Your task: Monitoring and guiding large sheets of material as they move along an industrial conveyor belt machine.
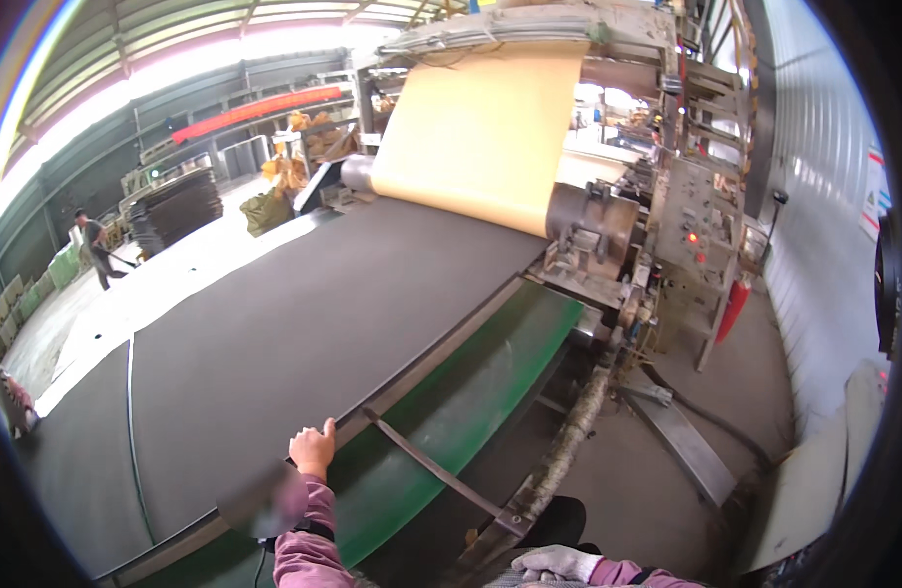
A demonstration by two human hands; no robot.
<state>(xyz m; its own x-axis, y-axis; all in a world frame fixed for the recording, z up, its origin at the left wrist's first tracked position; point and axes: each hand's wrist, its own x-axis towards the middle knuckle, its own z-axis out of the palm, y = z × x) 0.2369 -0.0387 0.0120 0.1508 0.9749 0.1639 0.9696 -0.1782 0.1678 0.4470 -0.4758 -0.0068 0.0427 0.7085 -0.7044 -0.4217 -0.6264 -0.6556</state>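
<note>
A wide dark grey sheet [294, 314] lies on a green conveyor belt [470, 382] and runs away from me toward a machine. My left hand [314, 449], in a pink sleeve, sits at the sheet's near edge with fingers curled on it and thumb raised. My right hand [559, 562], in a white glove, rests low at the picture's bottom edge on something grey, close to the lower end of a slanted metal bar [431, 465]. What that hand holds is cut off from view.
A tan web [480, 127] hangs from a roller above the sheet. To the right stand a machine frame with a control panel [691, 225] and a red cylinder [733, 309]. Stacked dark sheets [176, 206] and another person [96, 250] are far left. A corrugated white wall [823, 196] closes the right.
</note>
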